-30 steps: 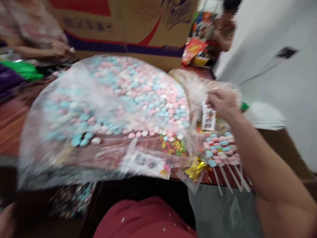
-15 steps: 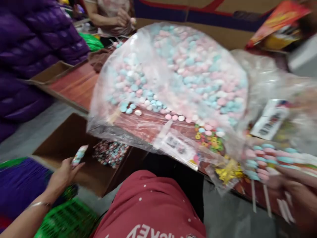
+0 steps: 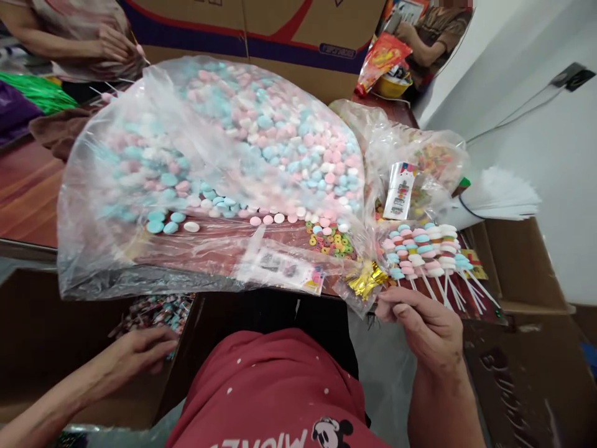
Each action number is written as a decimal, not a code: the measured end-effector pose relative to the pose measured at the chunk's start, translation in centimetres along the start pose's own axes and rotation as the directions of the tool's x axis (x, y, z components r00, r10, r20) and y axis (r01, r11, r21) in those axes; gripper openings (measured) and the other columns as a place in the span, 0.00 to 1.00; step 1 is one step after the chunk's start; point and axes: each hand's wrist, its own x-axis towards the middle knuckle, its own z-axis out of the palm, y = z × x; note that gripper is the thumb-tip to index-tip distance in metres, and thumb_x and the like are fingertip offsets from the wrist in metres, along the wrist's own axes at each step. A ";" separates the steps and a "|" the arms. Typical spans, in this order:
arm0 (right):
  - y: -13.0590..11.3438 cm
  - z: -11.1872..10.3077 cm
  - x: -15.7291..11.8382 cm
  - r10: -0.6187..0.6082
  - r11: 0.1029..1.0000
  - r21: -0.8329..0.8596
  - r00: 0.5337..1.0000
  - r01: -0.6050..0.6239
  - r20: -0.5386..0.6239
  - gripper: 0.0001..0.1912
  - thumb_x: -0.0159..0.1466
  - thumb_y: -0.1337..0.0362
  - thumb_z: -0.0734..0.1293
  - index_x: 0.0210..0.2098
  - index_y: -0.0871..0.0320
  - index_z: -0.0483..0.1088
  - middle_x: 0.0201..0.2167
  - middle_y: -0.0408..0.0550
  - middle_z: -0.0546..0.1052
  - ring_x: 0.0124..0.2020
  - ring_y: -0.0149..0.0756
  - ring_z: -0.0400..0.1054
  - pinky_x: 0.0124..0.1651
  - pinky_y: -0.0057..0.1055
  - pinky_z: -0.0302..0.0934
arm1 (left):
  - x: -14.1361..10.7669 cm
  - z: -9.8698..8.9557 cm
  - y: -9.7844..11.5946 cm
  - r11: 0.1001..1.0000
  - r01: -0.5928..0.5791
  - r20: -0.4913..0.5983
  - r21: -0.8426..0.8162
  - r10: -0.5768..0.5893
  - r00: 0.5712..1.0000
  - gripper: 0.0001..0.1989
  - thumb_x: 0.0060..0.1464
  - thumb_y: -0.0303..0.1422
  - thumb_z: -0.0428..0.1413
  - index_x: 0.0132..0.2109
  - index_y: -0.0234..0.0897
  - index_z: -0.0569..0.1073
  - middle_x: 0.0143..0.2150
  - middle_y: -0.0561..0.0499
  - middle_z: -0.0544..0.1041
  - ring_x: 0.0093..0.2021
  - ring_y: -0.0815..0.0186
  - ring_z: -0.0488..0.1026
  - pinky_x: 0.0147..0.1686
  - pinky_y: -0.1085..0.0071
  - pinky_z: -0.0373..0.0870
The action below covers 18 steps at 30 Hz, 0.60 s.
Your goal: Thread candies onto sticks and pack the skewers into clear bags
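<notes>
My right hand [image 3: 426,330] is at the table's front edge, its thumb and fingers pinched on the lower end of a stick from a row of candy skewers [image 3: 424,249] with pink, blue and white discs. Gold twist ties [image 3: 366,280] lie just left of it. My left hand [image 3: 140,351] reaches low to the left with fingers stretched out and nothing in it, at the edge of a cardboard box [image 3: 41,336] that holds wrapped candy skewers [image 3: 156,310]. A big clear bag of pastel candy discs [image 3: 233,143] covers the table's middle.
Loose coloured ring candies [image 3: 329,241] lie beside the big bag. A second clear bag [image 3: 422,158] with a label sits right of it, next to a stack of white paper [image 3: 499,196]. A person's hands [image 3: 109,43] work at back left; another person [image 3: 433,34] sits at back right.
The view swung back to the right. My left hand let go of the wrapped candy at the box. My right hand dropped from the label bag to the skewers' stick ends.
</notes>
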 end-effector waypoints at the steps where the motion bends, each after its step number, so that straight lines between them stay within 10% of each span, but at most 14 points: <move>1: -0.1 0.5 -0.4 0.003 1.000 0.003 1.000 -0.003 0.016 0.10 0.67 0.61 0.66 0.42 0.56 0.79 0.26 0.46 0.78 0.26 0.30 0.72 0.28 0.24 0.69 | -0.2 0.1 1.5 0.996 -0.080 0.122 -0.044 0.085 0.989 0.23 0.51 0.54 0.53 0.29 0.39 0.77 0.22 0.57 0.72 0.26 0.68 0.67 0.28 0.78 0.64; 8: 0.7 5.1 -3.5 0.098 0.995 -0.022 0.994 -0.097 0.045 0.14 0.69 0.57 0.63 0.39 0.58 0.78 0.24 0.45 0.78 0.24 0.28 0.71 0.28 0.24 0.69 | -1.1 3.4 9.0 0.846 -0.487 0.153 -0.218 0.522 0.839 0.14 0.56 0.43 0.54 0.39 0.38 0.77 0.33 0.51 0.79 0.34 0.65 0.72 0.36 0.74 0.67; 18: 1.7 6.7 -7.7 0.187 0.982 -0.027 0.982 -0.187 0.021 0.13 0.67 0.59 0.63 0.39 0.58 0.77 0.24 0.44 0.78 0.24 0.26 0.70 0.30 0.21 0.67 | -1.0 10.8 10.2 0.733 -0.472 0.033 -0.489 0.556 0.830 0.14 0.56 0.43 0.52 0.39 0.36 0.72 0.22 0.54 0.74 0.25 0.67 0.66 0.31 0.71 0.62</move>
